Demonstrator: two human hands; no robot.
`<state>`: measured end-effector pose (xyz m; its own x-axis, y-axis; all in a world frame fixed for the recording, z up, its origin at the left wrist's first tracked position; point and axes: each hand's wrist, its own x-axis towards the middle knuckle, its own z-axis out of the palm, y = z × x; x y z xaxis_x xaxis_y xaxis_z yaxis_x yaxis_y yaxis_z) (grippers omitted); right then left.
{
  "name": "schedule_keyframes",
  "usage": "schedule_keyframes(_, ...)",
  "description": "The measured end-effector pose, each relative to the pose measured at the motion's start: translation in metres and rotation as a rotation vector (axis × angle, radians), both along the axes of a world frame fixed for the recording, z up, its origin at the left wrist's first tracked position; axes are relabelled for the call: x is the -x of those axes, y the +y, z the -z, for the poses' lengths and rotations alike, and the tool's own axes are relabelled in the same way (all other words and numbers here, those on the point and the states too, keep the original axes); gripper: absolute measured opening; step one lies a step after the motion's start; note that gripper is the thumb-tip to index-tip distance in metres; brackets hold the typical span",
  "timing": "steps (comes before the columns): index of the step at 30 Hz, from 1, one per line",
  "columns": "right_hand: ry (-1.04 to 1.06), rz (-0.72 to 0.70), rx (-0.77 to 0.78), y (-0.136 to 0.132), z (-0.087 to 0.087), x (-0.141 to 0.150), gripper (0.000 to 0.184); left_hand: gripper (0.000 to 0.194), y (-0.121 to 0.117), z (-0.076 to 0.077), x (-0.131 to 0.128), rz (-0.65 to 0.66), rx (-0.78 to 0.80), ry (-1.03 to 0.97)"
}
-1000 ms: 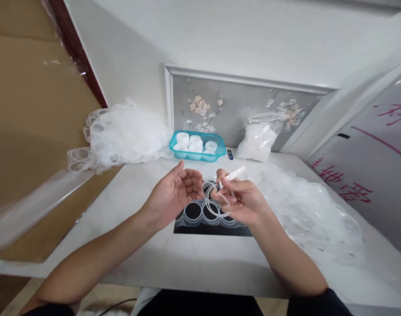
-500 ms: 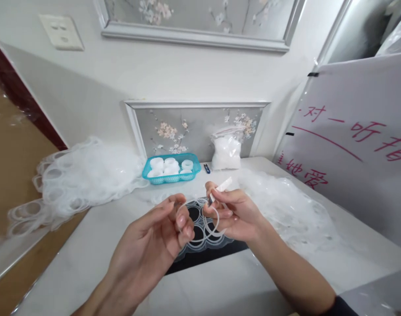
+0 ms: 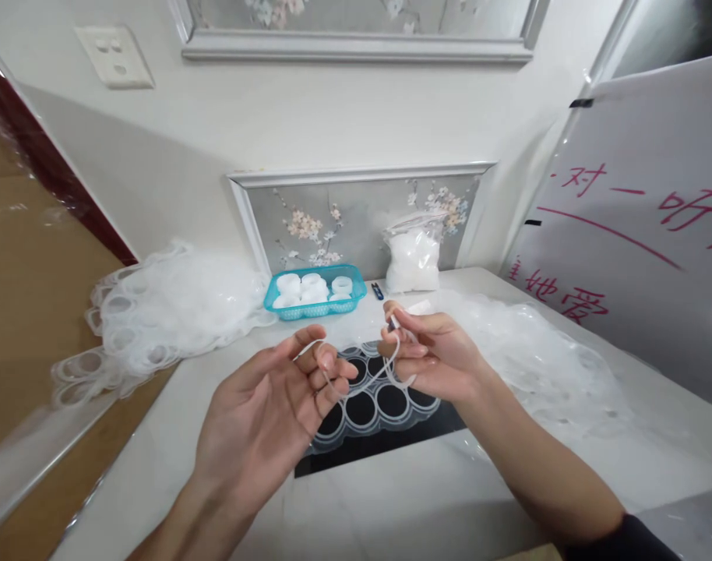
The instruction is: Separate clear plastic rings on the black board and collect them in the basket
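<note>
My left hand point(image 3: 262, 413) is half curled, palm up, with a thin white ring point(image 3: 364, 387) looped between its fingers and stretching towards the other hand. Between the thumb and fingers of my right hand point(image 3: 431, 351) is a small flat white tool point(image 3: 419, 306) with a dark end; its exact kind is unclear. More white ring loops point(image 3: 403, 380) hang from the right fingers. Below both hands, a translucent sheet of joined rings point(image 3: 361, 409) lies on a black mat point(image 3: 385, 452).
A blue basket point(image 3: 315, 312) holds white ring stacks at the back. Beside it are a small blue tool point(image 3: 378, 291) and a clear bag of white pieces point(image 3: 414, 261). Translucent ring sheets are piled at left point(image 3: 181, 312) and right point(image 3: 543, 358). A whiteboard point(image 3: 642, 187) stands at right.
My left hand has come forward, its fingers curling into the white ring and drawing it left, away from my right hand. The white tool has tilted lower. The camera view has shifted too.
</note>
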<state>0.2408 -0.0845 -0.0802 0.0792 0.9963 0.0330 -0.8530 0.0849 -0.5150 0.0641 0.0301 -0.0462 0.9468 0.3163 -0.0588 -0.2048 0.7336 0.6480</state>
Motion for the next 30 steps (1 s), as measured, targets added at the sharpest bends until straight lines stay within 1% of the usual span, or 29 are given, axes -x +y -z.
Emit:
schedule_keyframes(6,-0.021,0.024,-0.004,-0.001,-0.002,-0.001,0.015,0.021,0.008,-0.007,0.004,-0.111,-0.032,0.009)
schedule_keyframes(9,-0.043,0.034,-0.006,-0.002,-0.002,0.001,0.017,0.021,0.01,-0.011,0.006,-0.139,-0.041,0.004)
schedule_keyframes(12,-0.033,0.033,0.021,-0.001,-0.002,0.003,0.02,0.022,0.011,-0.012,0.007,-0.128,-0.048,-0.006)
schedule_keyframes(14,-0.025,0.034,0.029,-0.001,-0.002,0.003,0.019,0.022,0.01,-0.012,0.008,-0.119,-0.048,-0.009)
schedule_keyframes(18,-0.02,0.039,0.007,-0.001,-0.002,0.004,0.015,0.02,0.01,-0.011,0.008,-0.106,-0.05,-0.026)
schedule_keyframes(23,0.039,0.031,0.0,0.002,-0.002,0.006,0.016,0.014,0.011,-0.01,0.007,-0.076,-0.062,-0.038)
schedule_keyframes(30,0.057,0.014,0.003,0.002,-0.002,0.007,0.017,0.011,0.009,-0.012,0.006,-0.079,-0.054,-0.021)
